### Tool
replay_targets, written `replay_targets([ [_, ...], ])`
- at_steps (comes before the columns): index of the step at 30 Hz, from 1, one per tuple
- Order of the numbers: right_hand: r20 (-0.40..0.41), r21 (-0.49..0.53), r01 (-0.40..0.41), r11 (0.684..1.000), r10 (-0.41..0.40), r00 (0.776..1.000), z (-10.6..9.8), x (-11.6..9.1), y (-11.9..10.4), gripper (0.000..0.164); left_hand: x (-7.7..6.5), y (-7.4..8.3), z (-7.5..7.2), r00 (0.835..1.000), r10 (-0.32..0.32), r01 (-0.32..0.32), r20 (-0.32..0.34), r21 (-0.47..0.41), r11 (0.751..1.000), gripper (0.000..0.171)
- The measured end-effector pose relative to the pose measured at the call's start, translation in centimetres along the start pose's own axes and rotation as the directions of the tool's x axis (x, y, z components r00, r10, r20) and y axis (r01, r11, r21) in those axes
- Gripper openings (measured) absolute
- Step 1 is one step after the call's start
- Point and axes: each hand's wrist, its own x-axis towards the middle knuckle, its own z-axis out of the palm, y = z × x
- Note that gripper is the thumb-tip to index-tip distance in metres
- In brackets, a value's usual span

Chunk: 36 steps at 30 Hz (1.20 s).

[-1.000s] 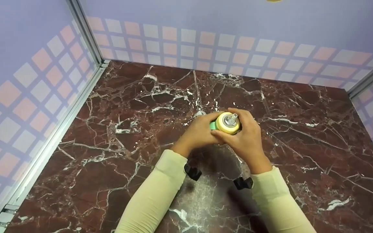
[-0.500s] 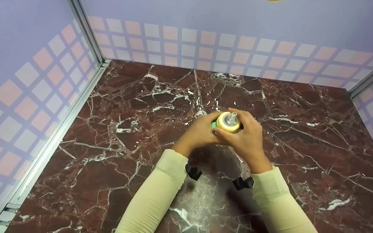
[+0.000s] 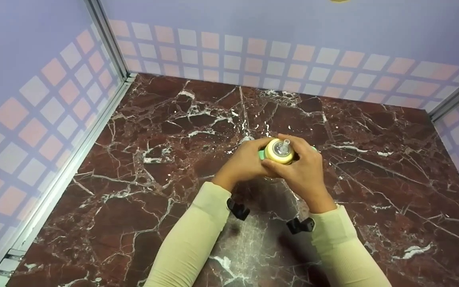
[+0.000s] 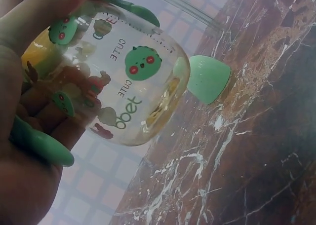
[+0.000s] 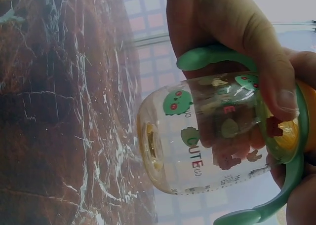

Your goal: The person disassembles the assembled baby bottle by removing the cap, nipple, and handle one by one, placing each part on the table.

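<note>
Between both hands is a clear baby bottle [image 4: 143, 82] printed with green cartoon faces and the word CUTE. It has curved green handles [image 5: 242, 217], a yellow collar [image 3: 274, 158] and a clear teat [image 3: 285, 146] on top. My left hand [image 3: 247, 159] wraps the bottle from the left. From the right, my right hand [image 3: 307, 169] grips the collar area, its thumb [image 5: 279, 89] lying along the upper part near the collar. The bottle's rounded base is bare of fingers in both wrist views. The head view hides most of the body behind the hands.
A light green domed cap [image 4: 210, 79] stands on the dark red marbled table [image 3: 153, 223] beyond the bottle's base. Purple panels [image 3: 229, 44] with pink and white squares enclose the back and sides. Metal rails [image 3: 108, 40] run along the panel corners.
The teat and collar have shifted slightly left in the head view. A bit of green now shows beside the right hand's knuckles. Both hands keep their hold on the baby bottle.
</note>
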Motion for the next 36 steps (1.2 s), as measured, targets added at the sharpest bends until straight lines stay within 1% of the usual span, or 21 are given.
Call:
replay_targets([
  [5, 0.049, 0.013, 0.018, 1.0, -0.019, 0.999, -0.4, 0.1, 0.1, 0.063, 0.1, -0.4, 0.2, 1.0, 0.021, -0.021, -0.01, -0.017, 1.0, 0.067],
  [10, 0.09, 0.035, 0.029, 0.999, -0.033, 0.995, -0.6, 0.3, 0.4, 0.061, 0.0, -0.8, 0.2, 1.0, 0.014, -0.015, -0.012, -0.053, 0.998, 0.07],
  [14, 0.148, 0.104, 0.021, 0.994, -0.036, 0.988, -0.9, 0.6, 0.8, 0.06, 0.0, -1.0, 0.3, 1.0, 0.01, -0.011, -0.016, -0.092, 0.996, 0.069],
  [17, 0.213, 0.186, -0.023, 0.982, -0.017, 0.977, -1.0, 1.0, 1.1, 0.058, -0.1, -1.1, 0.3, 1.0, 0.007, -0.009, -0.011, -0.115, 0.993, 0.068],
  [20, 0.282, 0.246, -0.078, 0.966, 0.006, 0.959, -1.1, 1.1, 1.3, 0.055, -0.2, -1.4, 0.2, 1.0, 0.003, -0.001, 0.012, -0.13, 0.991, 0.069],
  [23, 0.332, 0.272, -0.123, 0.954, 0.027, 0.943, -1.2, 1.2, 1.6, 0.054, -0.2, -1.7, 0.0, 0.999, 0.007, -0.001, 0.041, -0.138, 0.99, 0.07],
  [26, 0.363, 0.313, -0.141, 0.939, 0.018, 0.931, -1.3, 1.2, 1.6, 0.055, -0.3, -1.8, -0.3, 0.997, 0.017, -0.006, 0.073, -0.149, 0.989, 0.073],
  [29, 0.39, 0.373, -0.16, 0.914, 0.002, 0.921, -1.4, 1.3, 1.5, 0.054, -0.3, -1.7, -0.7, 0.994, 0.026, -0.008, 0.108, -0.16, 0.987, 0.075],
  [33, 0.431, 0.43, -0.195, 0.881, -0.01, 0.902, -1.8, 1.4, 1.4, 0.053, -0.2, -1.5, -1.0, 0.986, 0.033, 0.0, 0.162, -0.199, 0.98, 0.073],
  [36, 0.457, 0.455, -0.21, 0.865, -0.025, 0.889, -2.0, 1.3, 1.4, 0.052, -0.2, -1.6, -1.0, 0.98, 0.034, 0.01, 0.194, -0.226, 0.974, 0.071],
])
